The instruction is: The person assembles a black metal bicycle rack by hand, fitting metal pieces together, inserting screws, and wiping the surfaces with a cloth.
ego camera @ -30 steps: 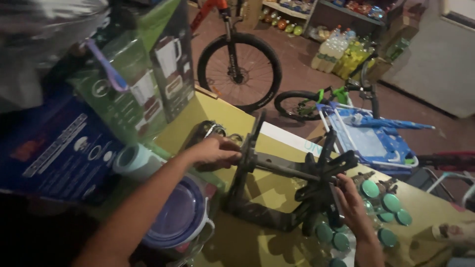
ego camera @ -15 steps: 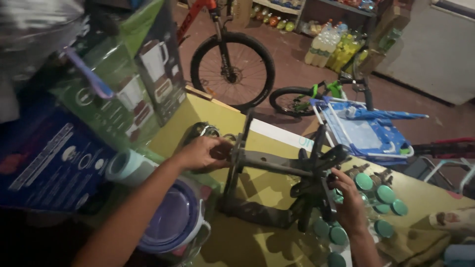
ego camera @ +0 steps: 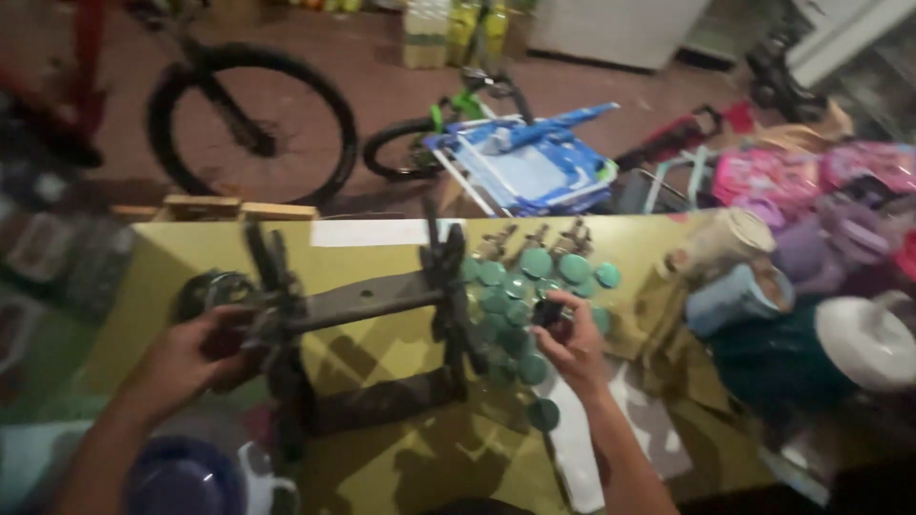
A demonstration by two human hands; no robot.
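Black metal frame (ego camera: 367, 305) at centre wants steadying; left hand (ego camera: 186, 358) grips its left end closed, right hand (ego camera: 571, 343) pinches a small dark part (ego camera: 551, 315) beside teal caps (ego camera: 520, 286); keep both firm.

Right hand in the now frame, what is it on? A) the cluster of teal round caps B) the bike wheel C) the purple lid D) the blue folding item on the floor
A: the right hand rests among the teal round caps on the yellow table, while the left hand grips the dark metal frame.
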